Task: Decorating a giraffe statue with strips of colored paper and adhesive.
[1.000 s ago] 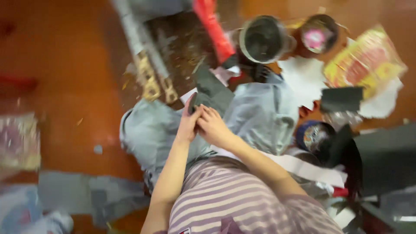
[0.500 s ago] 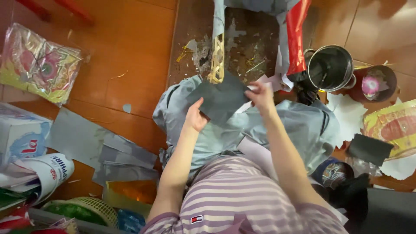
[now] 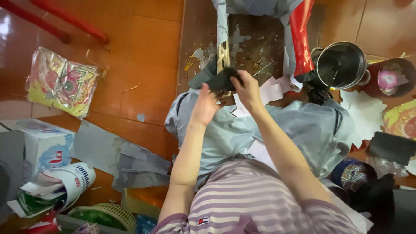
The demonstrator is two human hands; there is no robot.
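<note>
Right hand: the right hand is up over the lap, fingers curled down onto a dark grey sheet and pinching its right end.
Left hand: the left hand sits just below and left of it, palm turned up toward the sheet, fingers spread and loose; whether they actually touch the sheet, I cannot tell.
Dark sheet: it lies crumpled between the two hands, drooping to the left, right in front of a woven bamboo strip that stands up from the wooden board.
Lap: a pale blue-grey cloth spreads under both forearms, with white paper scraps at its top edge.
Red roll: a shiny red roll leans just right of the board.
Pot: a steel pot with dark contents is beside it, to the right.
Bowl: a brown bowl with a pink centre is at the far right.
Packet, upper left: a flat clear packet of yellow, pink and green printed paper lies on the orange floor.
Box, left edge: a white and blue carton stands there.
Tube: a white printed tube lies below the carton.
Grey sheets: loose grey sheets lie flat between the carton and the lap.
Basket: a green basket is at the bottom edge.
</note>
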